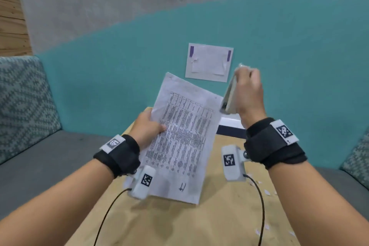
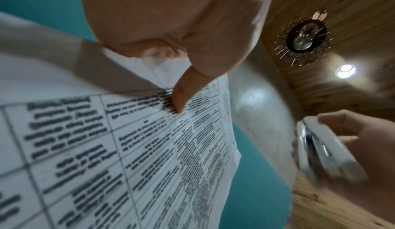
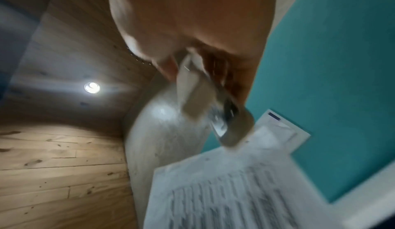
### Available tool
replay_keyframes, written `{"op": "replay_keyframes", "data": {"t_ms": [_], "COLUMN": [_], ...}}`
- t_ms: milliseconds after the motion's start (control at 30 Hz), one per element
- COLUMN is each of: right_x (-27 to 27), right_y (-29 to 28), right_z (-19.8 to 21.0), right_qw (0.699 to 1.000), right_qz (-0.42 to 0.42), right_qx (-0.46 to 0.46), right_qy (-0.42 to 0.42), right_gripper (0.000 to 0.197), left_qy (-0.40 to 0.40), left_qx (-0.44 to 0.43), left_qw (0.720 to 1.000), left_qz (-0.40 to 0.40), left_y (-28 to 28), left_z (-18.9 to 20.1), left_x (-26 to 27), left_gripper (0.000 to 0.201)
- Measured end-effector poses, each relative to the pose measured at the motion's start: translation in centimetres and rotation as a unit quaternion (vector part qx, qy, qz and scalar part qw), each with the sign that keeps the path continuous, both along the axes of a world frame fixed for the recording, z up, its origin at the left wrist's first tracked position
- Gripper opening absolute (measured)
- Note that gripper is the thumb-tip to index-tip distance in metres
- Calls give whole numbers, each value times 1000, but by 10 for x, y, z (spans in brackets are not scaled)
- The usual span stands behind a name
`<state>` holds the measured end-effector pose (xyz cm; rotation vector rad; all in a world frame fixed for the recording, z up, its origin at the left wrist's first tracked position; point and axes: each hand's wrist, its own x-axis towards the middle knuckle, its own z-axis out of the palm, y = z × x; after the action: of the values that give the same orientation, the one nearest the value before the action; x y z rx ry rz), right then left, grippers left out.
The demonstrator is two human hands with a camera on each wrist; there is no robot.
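My left hand (image 1: 148,126) holds a printed sheet of paper (image 1: 183,136) with a table of text, lifted above the wooden table (image 1: 199,225). Its thumb (image 2: 181,97) presses on the printed face of the paper (image 2: 128,148), with the fingers hidden behind. My right hand (image 1: 249,94) grips a white stapler (image 1: 229,96) raised just right of the sheet's top right corner. The stapler (image 2: 327,151) shows a metal strip between its white halves. In the blurred right wrist view the stapler (image 3: 205,101) points down toward the paper (image 3: 224,190).
A white sheet with purple tape strips (image 1: 208,62) hangs on the teal wall (image 1: 299,56). A grey sofa with a patterned cushion (image 1: 22,102) stands at the left. Small white paper scraps (image 1: 266,191) lie on the table's right side. Cables (image 1: 261,205) trail from both wrist cameras.
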<state>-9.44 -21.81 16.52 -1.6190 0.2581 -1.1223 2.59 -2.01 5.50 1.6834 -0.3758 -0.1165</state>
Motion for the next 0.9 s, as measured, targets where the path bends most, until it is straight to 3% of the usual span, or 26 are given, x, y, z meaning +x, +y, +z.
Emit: {"op": "replay_keyframes", "data": {"t_ms": [67,133,333,400,500,733,800,900], "right_x": [-1,-2,-1,1,3,6,5,8], "right_y": [-3,-1,19,22,27,32,31,24], "right_z": [-33,-70,-156,-174,-189,-200,-200,-195], "right_qw": [982,942,839,813,798,773,769,762], "right_qz": [68,144,247,278,301,258,256,204], "right_qx": [-17,-18,-40,-37,-30,-149,-151,-228], "right_qy": [178,301,483,510,522,560,566,571], "right_gripper": [27,27,35,26,16,10,20,56], "left_qy": [8,1,-35,-43,-48,-48,-46,-37], "left_qx": [-13,-18,-9,-14,-19,-29,-38,-72], "left_qw": [999,996,991,992,992,992,992,990], "left_qz": [45,86,126,121,114,111,109,111], "left_y": [7,12,20,21,21,21,22,23], "left_z": [-1,0,6,7,6,8,9,12], "left_x": [15,24,21,18,17,16,16,19], "left_gripper": [45,44,36,37,37,37,38,45]}}
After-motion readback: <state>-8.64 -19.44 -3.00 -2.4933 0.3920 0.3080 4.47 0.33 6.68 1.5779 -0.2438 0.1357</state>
